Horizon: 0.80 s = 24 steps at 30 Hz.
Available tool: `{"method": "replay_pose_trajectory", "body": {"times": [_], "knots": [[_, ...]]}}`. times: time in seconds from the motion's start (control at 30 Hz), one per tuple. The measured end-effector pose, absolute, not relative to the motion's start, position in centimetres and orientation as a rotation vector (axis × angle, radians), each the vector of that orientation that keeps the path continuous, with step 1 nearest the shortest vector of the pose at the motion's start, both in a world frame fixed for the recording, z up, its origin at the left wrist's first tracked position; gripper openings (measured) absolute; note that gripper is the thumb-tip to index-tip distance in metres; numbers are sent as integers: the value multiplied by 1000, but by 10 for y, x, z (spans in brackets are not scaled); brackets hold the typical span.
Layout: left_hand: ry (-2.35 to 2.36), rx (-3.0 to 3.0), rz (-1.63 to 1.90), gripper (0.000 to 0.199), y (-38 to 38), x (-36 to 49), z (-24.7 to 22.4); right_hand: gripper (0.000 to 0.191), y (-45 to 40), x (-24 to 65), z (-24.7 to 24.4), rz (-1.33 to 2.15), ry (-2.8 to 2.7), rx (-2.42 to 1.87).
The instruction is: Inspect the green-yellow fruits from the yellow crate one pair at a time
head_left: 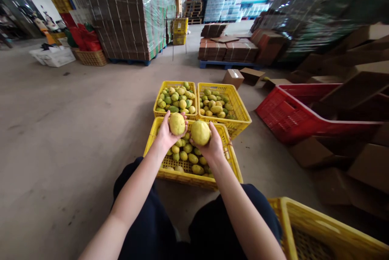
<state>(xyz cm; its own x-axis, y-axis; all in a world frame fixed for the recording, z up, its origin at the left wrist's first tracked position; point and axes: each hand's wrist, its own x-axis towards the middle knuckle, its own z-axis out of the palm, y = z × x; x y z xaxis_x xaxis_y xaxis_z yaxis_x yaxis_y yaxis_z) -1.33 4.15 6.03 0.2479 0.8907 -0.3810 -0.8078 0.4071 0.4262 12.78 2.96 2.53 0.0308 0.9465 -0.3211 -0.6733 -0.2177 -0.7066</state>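
Both my hands are raised over the near yellow crate [234,163], which holds several green-yellow fruits [193,158]. My left hand [166,133] is wrapped round a round yellow fruit [177,124]. In my right hand [214,145] is a larger yellow-green fruit [200,132], gripped from its right side and below. The two held fruits are side by side with a small gap between them. Just beyond my hands stand two more yellow crates, the left one [195,115] full of similar fruits and the right one [240,110] partly filled.
At the lower right is another yellow crate [284,211]. A red crate [279,110] with cardboard boxes [316,152] lies to the right. Wrapped stacks [121,13] and flat cardboard on a blue pallet [212,65] stand farther back. Grey floor extends on the left.
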Motion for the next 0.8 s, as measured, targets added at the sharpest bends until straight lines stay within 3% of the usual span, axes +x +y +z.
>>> {"method": "replay_pose_trajectory", "body": {"times": [0.17,0.4,0.6,0.8], "knots": [[716,87,1234,27,42,-15,64,25,25,130,32,1573,-443,-822],[584,137,1167,40,42,-14,62,29,27,132,30,1620,-354,-838],[630,178,1234,33,42,-14,63,25,32,130,21,1569,-443,-836],[645,278,1296,32,39,-12,67,35,27,129,29,1640,-477,-788]]}}
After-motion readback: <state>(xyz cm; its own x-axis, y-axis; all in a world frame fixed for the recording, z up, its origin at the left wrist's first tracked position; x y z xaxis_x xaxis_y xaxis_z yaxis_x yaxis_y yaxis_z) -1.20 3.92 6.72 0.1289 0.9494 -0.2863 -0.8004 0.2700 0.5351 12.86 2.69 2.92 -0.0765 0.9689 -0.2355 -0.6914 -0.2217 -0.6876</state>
